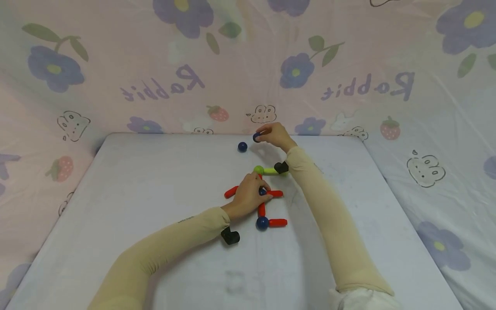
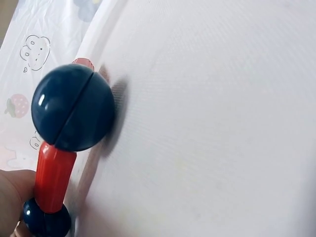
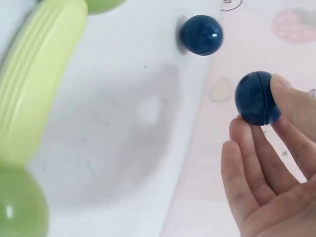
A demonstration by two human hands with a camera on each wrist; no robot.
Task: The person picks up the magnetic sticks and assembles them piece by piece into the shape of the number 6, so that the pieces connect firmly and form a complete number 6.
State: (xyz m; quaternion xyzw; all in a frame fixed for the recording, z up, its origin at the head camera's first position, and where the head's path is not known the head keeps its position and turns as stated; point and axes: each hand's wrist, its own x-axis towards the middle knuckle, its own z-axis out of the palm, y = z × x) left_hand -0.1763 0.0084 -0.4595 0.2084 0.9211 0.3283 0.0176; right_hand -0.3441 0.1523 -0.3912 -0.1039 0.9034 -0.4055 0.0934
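Observation:
My right hand [image 1: 277, 135] pinches a dark blue ball [image 3: 256, 98] between thumb and fingers, raised at the table's far edge. A second blue ball [image 1: 242, 147] sits loose on the table to its left. My left hand [image 1: 248, 198] grips a joined figure of balls and rods at its middle blue ball [image 1: 262, 192], partly covered by the fingers. Red rods [image 1: 231, 192] reach out to both sides of that ball. Nearest me, the figure has another blue ball [image 2: 73, 107] with a red rod [image 1: 277, 222] pointing right. Its far end carries a green ball [image 1: 258, 170] and a yellow-green rod [image 1: 270, 171].
The white table [image 1: 155, 172] meets a hanging patterned cloth [image 1: 240, 86] at its back edge. A black wrist camera [image 1: 230, 236] hangs under the left wrist, and another [image 1: 280, 167] at the right wrist overlaps the yellow-green rod in the head view.

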